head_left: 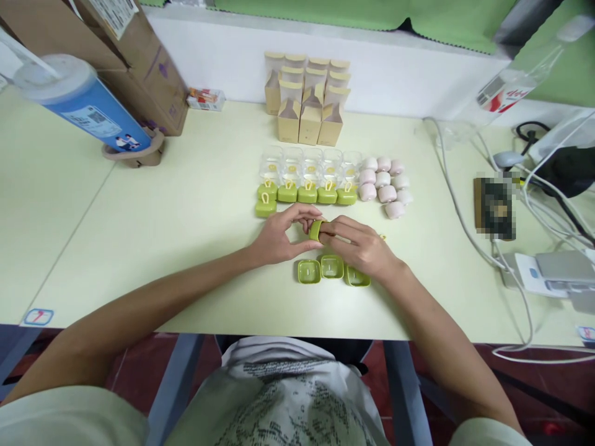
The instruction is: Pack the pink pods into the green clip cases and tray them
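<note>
Between my two hands, above the table, is a small green cap [316,230]. My left hand [281,238] has its fingers and thumb closed on the cap's left side. The fingers of my right hand [362,244] reach into the cap's open side, and what they hold inside is hidden. Below lie three green caps [309,272] with their hollow sides up, one partly covered by my right hand. Beyond my hands stands a row of green caps with yellow loops [307,194], one more in front of it at the left [265,205].
Clear plastic cups [311,162] line up behind the looped caps, with pale pink and white rounded pieces [382,179] to their right. Open cardboard boxes [309,118] stand by the wall. A blue cup [106,114] is at left; cables [449,186] and a bottle [515,87] are at right.
</note>
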The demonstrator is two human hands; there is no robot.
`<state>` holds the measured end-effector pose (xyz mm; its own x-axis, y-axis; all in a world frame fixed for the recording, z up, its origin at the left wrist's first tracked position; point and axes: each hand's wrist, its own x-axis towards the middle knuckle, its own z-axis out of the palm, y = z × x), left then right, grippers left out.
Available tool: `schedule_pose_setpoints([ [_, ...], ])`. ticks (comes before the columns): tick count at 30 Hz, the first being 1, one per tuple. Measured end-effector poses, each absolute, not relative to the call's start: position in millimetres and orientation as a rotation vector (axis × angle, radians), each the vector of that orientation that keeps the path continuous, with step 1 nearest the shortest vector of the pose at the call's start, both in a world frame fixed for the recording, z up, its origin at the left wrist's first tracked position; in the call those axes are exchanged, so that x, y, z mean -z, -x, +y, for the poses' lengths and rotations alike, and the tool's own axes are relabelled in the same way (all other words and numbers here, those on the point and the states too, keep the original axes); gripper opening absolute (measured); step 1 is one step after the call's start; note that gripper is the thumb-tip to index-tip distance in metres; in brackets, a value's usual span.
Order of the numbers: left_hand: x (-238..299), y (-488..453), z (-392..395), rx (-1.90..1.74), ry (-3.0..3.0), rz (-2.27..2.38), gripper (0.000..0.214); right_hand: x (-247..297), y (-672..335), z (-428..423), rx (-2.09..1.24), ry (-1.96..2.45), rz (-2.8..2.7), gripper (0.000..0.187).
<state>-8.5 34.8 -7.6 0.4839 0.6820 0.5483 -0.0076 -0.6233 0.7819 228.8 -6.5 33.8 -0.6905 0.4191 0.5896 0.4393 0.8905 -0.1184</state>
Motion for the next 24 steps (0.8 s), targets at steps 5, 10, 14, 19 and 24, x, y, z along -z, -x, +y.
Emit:
schedule_pose_setpoints([
  [5, 5.2, 7.4, 33.1, -1.164, -1.861, 0.579, 0.055, -27.0, -234.0, -9.4, -0.116, 0.682, -2.201, 0.025],
  [10, 2.6, 6.7, 31.7, -1.136, -1.839, 0.555, 0.056, -29.2, -231.0, -9.3, -0.109, 0.682, -2.138, 0.018],
  [14, 3.8, 6.8, 33.1, -1.157, -1.842, 0.537, 0.054, -31.6, -226.8, -8.8, -0.111, 0.688, -2.144, 0.019],
  [19, 4.6, 7.1, 34.2, -1.165, -1.884, 0.550, 0.051, -26.1, -221.6, -10.4, -0.175, 0.711, -2.114, 0.023],
  [24, 6.9, 6.7, 33.8, -1.202, -1.875, 0.543, 0.051, -16.3, -217.5, -9.4, -0.152, 0.716, -2.111, 0.024],
])
